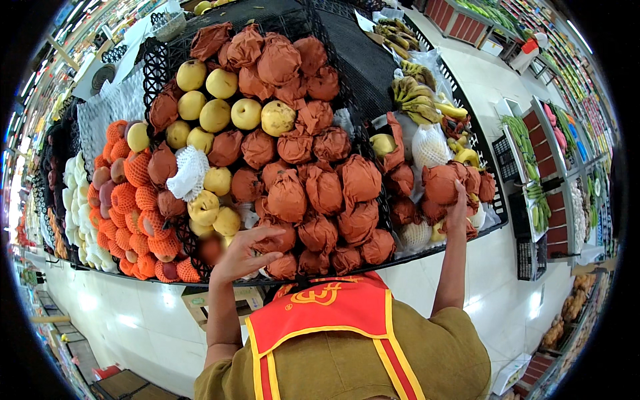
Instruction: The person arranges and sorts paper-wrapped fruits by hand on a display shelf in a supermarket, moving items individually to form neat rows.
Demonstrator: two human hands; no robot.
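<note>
In the head view my right hand point(456, 207) grips a fruit wrapped in red-brown paper point(439, 184), at the right part of the display. More wrapped fruit and a pale fruit in white foam netting point(429, 145) lie around it. My left hand point(245, 254) holds nothing, its thumb and fingers apart, over the front edge of the heap. Beneath its fingers is another paper-wrapped fruit point(280, 237); whether they touch it, I cannot tell. Bare yellow pears point(215, 115) lie among the wrapped ones, with a crumpled white foam net point(189, 172) on top.
Peach-like fruit in orange foam nets point(132, 212) fills the left section. Black plastic dividers point(357, 130) separate the sections. Bananas point(415, 100) lie toward the back right. Behind me, an open cardboard box point(220, 302) stands on the floor. Vegetable shelves point(555, 220) line the right, and a person point(527, 52) stands far off.
</note>
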